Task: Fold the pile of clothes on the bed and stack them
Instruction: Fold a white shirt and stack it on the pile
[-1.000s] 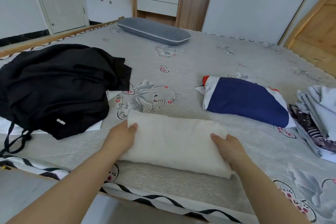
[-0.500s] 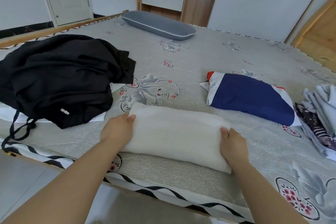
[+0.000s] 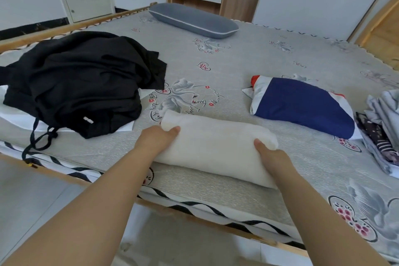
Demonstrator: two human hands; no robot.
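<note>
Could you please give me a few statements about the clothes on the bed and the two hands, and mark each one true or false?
1. Both hands hold the folded white garment, the left hand at one end, the right hand at the other. True.
2. The black clothes lie folded in a neat stack. False: they sit in a loose, crumpled heap.
3. The navy garment lies apart from the white one. True.
4. The grey pillow rests on the black clothes. False: it lies apart, at the far side of the bed.
</note>
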